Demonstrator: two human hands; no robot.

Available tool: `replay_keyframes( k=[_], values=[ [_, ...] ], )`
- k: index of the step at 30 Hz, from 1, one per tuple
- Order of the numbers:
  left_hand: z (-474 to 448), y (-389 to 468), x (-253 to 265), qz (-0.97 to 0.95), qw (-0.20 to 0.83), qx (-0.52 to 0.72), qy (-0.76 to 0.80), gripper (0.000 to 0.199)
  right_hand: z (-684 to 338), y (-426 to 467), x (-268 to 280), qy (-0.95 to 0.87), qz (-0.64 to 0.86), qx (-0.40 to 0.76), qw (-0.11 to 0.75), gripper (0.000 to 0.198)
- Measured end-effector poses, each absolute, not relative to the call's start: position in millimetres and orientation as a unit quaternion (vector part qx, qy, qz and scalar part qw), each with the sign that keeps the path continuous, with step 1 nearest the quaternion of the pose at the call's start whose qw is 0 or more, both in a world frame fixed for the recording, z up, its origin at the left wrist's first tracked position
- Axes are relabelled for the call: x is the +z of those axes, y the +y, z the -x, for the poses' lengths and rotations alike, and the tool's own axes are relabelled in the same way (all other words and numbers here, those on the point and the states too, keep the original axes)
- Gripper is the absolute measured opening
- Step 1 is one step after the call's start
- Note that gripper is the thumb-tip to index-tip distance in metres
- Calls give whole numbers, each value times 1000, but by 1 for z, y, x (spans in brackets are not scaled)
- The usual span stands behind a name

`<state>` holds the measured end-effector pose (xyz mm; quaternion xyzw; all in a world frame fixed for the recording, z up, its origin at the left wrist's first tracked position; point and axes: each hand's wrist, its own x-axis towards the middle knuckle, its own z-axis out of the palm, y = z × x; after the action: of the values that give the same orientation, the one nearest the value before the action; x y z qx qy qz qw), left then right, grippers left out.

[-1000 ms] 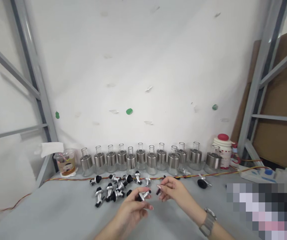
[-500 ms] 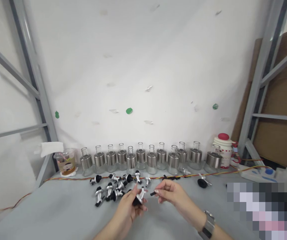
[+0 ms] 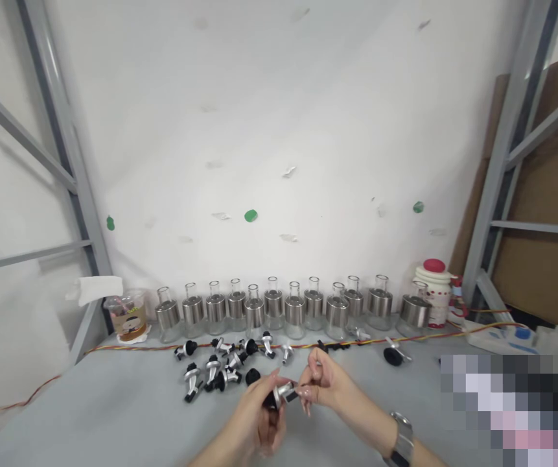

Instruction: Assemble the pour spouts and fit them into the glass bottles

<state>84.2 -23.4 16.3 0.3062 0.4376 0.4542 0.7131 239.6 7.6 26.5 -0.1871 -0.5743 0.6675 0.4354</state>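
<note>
My left hand point(image 3: 260, 413) is closed around a silver bottle pour spout point(image 3: 282, 392) with a black stopper end, its tip turned to the right. Fingers of my right hand point(image 3: 323, 383) pinch a small black cap point(image 3: 291, 395) against the spout's tip; whether the cap sits on the tip or only beside it I cannot tell. Left of my hands lie several more pour spouts point(image 3: 212, 370) in a loose group, many with black tips. A small silver spout piece point(image 3: 286, 354) rests just beyond my hands, and small black pieces point(image 3: 339, 347) lie behind my right hand.
Along the wall stands a row of glass bottles point(image 3: 295, 311) with metal bands. A red-yellow cable point(image 3: 152, 347) crosses the grey table. At left is a plastic cup point(image 3: 129, 318); at right stand a white jar point(image 3: 434, 295), another spout point(image 3: 394, 353) and a power strip point(image 3: 497, 337).
My right hand has moved left and slightly down, bringing the black cap to the spout. My left hand has tipped the spout from upright toward the right.
</note>
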Motion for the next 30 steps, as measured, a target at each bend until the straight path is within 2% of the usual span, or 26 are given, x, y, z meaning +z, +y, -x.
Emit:
replay_keyframes(
  k=[8,16,23,30],
  values=[
    [-82,-30,16,-408,707,460,350,28,-239,5,27,-574,161,673,438,46],
    [-82,-31,12,-491,681,423,341,35,-238,1,28,-586,183,657,438,43],
    [-81,-32,15,-525,659,404,356,33,-239,-4,34,-622,244,607,431,32],
    [-84,-33,11,-532,660,388,361,36,-239,-8,38,-614,213,624,434,29]
  ],
)
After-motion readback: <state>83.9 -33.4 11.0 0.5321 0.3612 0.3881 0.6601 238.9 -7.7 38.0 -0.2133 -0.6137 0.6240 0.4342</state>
